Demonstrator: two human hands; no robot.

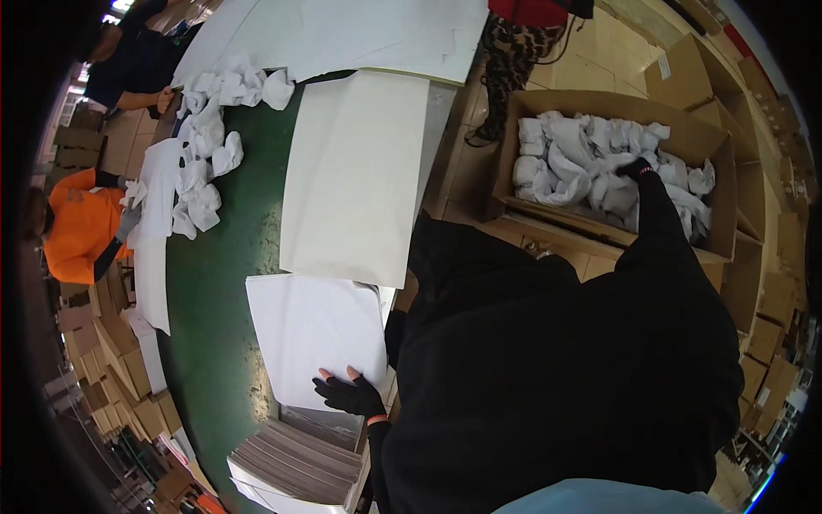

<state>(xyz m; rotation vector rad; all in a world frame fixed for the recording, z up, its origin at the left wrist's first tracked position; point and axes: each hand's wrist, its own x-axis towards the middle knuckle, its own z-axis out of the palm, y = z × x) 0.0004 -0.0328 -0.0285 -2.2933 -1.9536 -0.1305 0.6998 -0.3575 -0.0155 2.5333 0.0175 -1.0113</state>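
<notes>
My left hand (351, 394), in a black glove with bare fingertips, rests with its fingers spread on a stack of white paper sheets (321, 330). The stack lies along the near right side of a green-topped table. Out to the right, my right hand (635, 169), gloved in black, reaches into an open cardboard box (625, 107). It touches one of the white paper-wrapped bundles (612, 197) that fill the box in rows. Its fingers are too dark and small to show whether they grip that bundle.
Larger cream sheets (355, 176) lie beyond the paper stack. Grey cardboard dividers (295, 463) stand at the table's near end. More wrapped bundles (201, 176) sit on the green table (231, 283). A co-worker in orange (81, 227) works across it; others stand farther off. Cartons (685, 73) line the right side.
</notes>
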